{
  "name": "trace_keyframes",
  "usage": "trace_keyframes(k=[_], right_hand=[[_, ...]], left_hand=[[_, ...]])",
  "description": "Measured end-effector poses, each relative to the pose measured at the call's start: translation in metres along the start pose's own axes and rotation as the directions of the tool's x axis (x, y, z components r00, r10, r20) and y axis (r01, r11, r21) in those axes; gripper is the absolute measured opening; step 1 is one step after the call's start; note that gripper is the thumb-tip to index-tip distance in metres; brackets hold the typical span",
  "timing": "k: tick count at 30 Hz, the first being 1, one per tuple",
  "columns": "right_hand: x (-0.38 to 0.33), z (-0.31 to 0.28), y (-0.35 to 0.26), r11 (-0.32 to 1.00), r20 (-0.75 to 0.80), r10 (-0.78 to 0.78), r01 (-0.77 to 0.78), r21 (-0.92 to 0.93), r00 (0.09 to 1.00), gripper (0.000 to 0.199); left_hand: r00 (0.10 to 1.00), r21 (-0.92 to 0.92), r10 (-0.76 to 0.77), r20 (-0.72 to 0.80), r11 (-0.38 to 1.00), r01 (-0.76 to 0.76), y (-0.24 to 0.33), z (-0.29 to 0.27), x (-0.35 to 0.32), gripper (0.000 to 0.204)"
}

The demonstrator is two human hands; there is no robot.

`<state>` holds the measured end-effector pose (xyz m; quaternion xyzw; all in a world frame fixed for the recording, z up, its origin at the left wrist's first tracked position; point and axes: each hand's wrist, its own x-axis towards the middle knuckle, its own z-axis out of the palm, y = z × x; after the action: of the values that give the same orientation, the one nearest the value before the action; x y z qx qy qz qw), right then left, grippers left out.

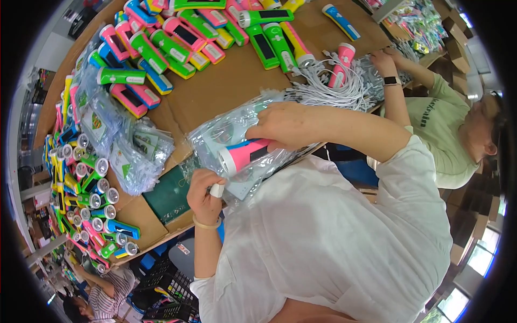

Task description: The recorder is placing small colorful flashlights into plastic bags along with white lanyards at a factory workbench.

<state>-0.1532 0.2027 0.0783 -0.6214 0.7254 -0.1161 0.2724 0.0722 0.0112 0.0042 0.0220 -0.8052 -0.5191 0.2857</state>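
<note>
Both hands bagging a torch above the cardboard-covered table.
Left hand pinches the crinkled clear plastic bag; right hand grips the pink-and-blue plastic torch inside, lying nearly level, lens pointing left.

I see the table in front of me. In the middle, my right hand lies on a plastic bag with a flashlight inside it. My left hand is just below the bag, at its lower edge. Loose flashlights lie behind, at the far side. A pile of bags lies to the left. Cables lie at the right, next to a co-worker's hand.
</note>
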Motion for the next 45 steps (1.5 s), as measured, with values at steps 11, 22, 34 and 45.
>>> trace_keyframes(k=[11, 22, 34, 45], right_hand=[[-0.045, 0.021, 0.037, 0.976, -0.509, 0.214, -0.204, 0.077, 0.834, 0.042], [-0.115, -0.033, 0.090, 0.740, -0.648, 0.666, -0.217, 0.637, 0.369, 0.026], [-0.088, -0.051, 0.013, 0.644, -0.767, 0.249, 0.491, 0.587, 0.591, 0.038], [-0.054, -0.011, -0.003, 0.406, -0.307, 0.015, 0.274, 0.872, 0.952, 0.037]], left_hand=[[0.983, 0.111, 0.035, 0.179, 0.992, -0.056, -0.003, 0.021, 0.027, 0.018], [0.985, 0.154, 0.046, 0.167, 0.985, -0.072, -0.003, 0.025, 0.027, 0.018], [0.987, 0.119, 0.006, 0.161, 0.993, -0.026, -0.003, 0.023, 0.018, 0.018], [0.993, 0.086, -0.009, 0.120, 0.996, -0.001, -0.005, 0.019, 0.010, 0.015]])
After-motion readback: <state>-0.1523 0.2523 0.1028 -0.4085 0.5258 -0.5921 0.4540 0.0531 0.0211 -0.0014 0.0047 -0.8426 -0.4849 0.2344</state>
